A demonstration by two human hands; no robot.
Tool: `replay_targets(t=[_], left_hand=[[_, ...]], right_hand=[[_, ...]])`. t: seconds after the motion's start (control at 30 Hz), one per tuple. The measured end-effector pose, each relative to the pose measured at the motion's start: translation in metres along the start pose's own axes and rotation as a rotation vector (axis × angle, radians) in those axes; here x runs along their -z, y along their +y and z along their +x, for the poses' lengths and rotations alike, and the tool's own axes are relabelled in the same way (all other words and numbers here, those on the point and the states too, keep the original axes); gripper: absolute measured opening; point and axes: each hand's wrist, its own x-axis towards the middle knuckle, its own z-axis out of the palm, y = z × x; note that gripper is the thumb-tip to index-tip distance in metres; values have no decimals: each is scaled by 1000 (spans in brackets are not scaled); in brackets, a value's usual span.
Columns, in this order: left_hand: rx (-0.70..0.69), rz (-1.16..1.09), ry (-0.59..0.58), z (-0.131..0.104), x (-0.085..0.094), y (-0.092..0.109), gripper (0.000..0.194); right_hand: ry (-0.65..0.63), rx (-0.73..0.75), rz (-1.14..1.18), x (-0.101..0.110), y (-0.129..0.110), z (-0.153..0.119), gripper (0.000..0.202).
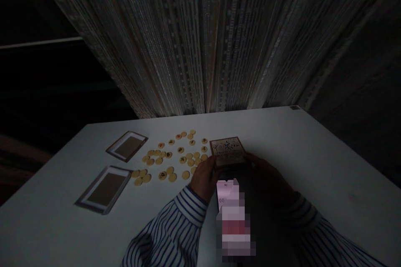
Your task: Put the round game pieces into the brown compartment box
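Both of my hands hold a small box (228,150) with dark Chinese characters on its pale lid, tilted a little toward me. My left hand (203,178) grips its near left corner, fingers closed. At the right side, my right hand (266,175) is closed on the box too, mostly in dark shadow. Round, pale yellow Chinese chess pieces (181,149) lie scattered to the left of the box, some showing black or red characters, others blank side up. My left hand hides part of the nearest ones.
A lit phone (227,194), partly blurred out, lies below the box between my forearms. Two flat framed trays (103,190) (127,146) rest on the white table (46,217) at the left. Striped curtains (200,41) hang behind the table's far edge. The room is dim.
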Motion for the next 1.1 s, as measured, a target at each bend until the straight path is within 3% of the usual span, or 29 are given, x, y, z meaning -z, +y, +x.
replay_targets(t=[0.33, 1.1], left_hand=[[42, 36, -69, -1, 2, 2, 43], [-45, 219, -39, -5, -7, -8, 40]], right_hand=[[-7, 26, -53, -1, -1, -1, 38], [-8, 102, -155, -3, 2, -4, 32]])
